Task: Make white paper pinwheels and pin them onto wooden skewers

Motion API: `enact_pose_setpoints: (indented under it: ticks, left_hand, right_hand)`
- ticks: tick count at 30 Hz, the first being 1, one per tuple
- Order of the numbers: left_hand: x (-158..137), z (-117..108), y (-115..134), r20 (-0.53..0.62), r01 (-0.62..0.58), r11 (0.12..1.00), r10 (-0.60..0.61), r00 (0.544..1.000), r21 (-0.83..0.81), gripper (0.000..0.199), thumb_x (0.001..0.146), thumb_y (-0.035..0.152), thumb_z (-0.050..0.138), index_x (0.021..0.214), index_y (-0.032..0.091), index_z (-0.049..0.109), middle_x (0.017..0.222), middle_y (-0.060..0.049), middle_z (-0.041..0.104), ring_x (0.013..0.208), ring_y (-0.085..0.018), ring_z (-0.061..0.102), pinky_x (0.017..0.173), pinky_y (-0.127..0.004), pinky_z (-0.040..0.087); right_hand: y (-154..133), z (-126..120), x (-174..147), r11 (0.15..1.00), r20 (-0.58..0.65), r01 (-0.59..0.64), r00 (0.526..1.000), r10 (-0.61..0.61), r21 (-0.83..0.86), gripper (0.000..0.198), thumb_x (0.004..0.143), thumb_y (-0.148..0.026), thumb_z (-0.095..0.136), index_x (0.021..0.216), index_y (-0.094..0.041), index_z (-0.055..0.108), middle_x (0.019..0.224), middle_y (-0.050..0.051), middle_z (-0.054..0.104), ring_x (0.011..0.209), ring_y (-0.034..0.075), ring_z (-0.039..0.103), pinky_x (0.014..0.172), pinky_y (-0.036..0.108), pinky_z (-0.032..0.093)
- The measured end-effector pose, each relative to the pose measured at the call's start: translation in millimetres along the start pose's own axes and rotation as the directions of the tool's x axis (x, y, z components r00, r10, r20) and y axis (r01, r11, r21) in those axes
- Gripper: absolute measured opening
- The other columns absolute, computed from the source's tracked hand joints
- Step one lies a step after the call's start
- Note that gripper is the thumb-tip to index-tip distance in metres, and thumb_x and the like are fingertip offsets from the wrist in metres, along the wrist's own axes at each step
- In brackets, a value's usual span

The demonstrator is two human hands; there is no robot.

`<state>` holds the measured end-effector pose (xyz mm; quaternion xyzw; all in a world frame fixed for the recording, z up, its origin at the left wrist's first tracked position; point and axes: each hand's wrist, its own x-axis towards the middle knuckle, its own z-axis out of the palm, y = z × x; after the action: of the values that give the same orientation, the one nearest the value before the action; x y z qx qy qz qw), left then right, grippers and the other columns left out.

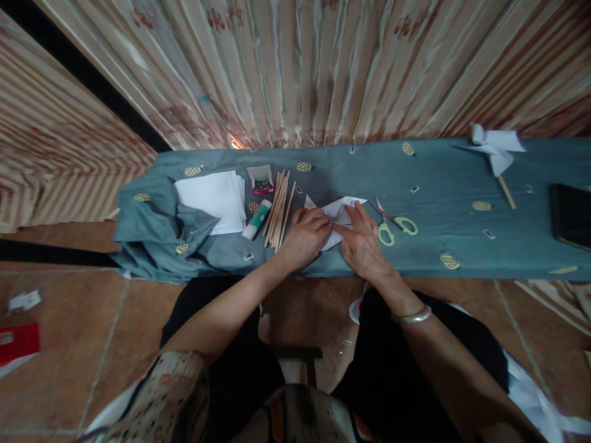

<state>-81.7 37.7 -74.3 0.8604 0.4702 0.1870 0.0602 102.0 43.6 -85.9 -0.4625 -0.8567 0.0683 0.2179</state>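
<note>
A white paper (339, 211), cut and partly folded with pointed corners, lies on the cloth between my hands. My left hand (305, 235) is closed at its left side, the fingers bent and pressed onto it. From the right, my right hand (362, 239) grips the paper, thumb toward the middle and fingers over the far right corner. Both hands cover part of it. Just right of my right hand are scissors (396, 225) with light green handles. Several thin wooden sticks (279, 209) lie beside my left hand, next to a green-and-white glue stick (257, 219).
A small open red box (261, 181) of dark little pieces stands behind the glue stick. Stacked white sheets (213, 200) lie at the left. Far right are a paper pinwheel (497, 149) on a stick and a dark flat device (571, 215). Curtains (305, 74) hang behind.
</note>
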Motion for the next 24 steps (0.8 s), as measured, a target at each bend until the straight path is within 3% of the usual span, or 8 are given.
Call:
enact_pose_setpoints:
  ticks: [24]
  left_hand:
    - [1.6, -1.7, -4.5, 0.017, -0.042, 0.999, 0.042, 0.999, -0.021, 0.024, 0.095, 0.018, 0.049, 0.107, 0.018, 0.069, 0.118, -0.009, 0.068, 0.130, -0.026, 0.047, 0.115, -0.056, 0.028]
  right_hand:
    - [3.6, -2.6, 1.2, 0.998, 0.039, -0.037, 0.999, 0.035, 0.055, 0.038, 0.089, -0.014, 0.046, 0.119, -0.022, 0.068, 0.160, 0.006, 0.032, 0.150, 0.035, 0.019, 0.113, 0.063, 0.032]
